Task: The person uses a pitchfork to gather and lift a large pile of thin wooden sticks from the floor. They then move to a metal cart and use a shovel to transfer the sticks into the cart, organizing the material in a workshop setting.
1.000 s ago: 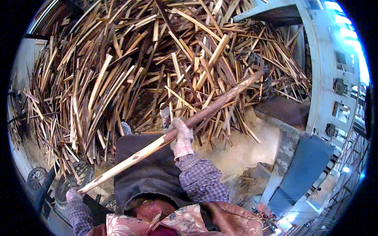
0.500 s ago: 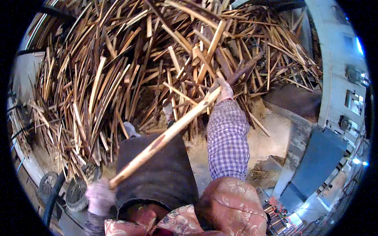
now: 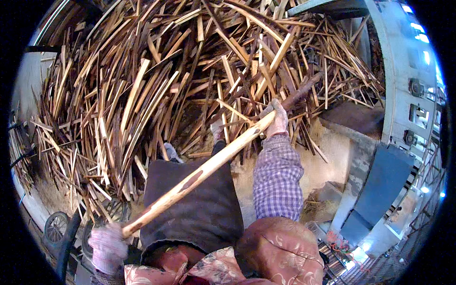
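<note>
A long wooden pole, pale and patchily barked, slants across my lap from lower left to upper right. Its far end is dark with bark and reaches over the heap of sticks. My right hand, in a pale work glove, is closed round the pole's upper part, the arm in a checked sleeve stretched forward. My left hand, gloved and slightly blurred, is closed at the pole's lower end, which it partly hides. Below the pole lies a dark apron over my legs.
A large heap of split wood strips fills the space ahead and to the left. Spoked wheels stand at lower left. A concrete ledge, a blue panel and a light wall line the right side.
The pole and both my hands have shifted: the left hand lower and to the left, the right hand slightly right and down. My view has also moved a little.
</note>
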